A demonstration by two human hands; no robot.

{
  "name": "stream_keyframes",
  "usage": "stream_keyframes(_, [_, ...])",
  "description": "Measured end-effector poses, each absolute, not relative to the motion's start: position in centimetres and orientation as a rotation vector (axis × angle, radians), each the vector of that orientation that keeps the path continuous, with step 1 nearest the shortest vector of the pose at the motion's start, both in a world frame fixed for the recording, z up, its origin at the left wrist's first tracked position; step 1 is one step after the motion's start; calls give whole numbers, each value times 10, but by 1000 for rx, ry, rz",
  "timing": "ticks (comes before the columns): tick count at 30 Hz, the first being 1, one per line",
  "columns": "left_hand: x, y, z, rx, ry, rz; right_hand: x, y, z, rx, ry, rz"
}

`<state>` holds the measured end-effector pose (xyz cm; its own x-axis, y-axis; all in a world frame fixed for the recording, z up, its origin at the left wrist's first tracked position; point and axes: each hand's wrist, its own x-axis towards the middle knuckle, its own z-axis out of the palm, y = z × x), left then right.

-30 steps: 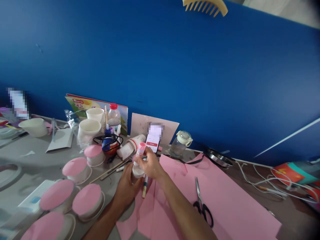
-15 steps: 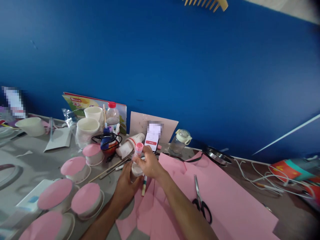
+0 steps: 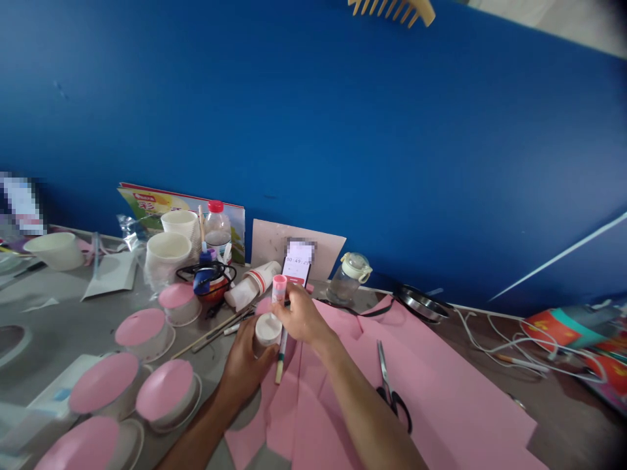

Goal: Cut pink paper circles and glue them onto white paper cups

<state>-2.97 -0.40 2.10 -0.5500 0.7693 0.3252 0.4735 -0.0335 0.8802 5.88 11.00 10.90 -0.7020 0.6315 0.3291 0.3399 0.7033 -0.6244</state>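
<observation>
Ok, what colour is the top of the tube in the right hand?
Pink; the tube's top shows best in the head view.

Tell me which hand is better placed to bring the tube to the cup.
Probably the right hand: it holds the tube close to the cup, while the left hand is wrapped around the cup.

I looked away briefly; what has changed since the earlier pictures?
The right grip has moved the pink-topped tube rightward from over the white cup, whose round end now shows plainly. Nothing was let go. The left grip still holds the cup; the scissors stay on the pink paper.
</observation>
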Motion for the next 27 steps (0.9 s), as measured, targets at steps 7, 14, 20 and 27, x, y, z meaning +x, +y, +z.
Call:
stream_keyframes(7, [-32, -3, 20, 1331, 1989, 1593, 62, 106, 113, -863, -2441, 666])
stream_keyframes(14, [-33, -3, 17, 1333, 1980, 1570, 68, 92, 124, -917, -2532, 533])
stream_keyframes(20, [-33, -2, 16, 1338, 1993, 1587, 69, 73, 130, -903, -2470, 730])
stream_keyframes(27, [-34, -2, 13, 1351, 1999, 1590, 56, 72, 116, -916, -2109, 814])
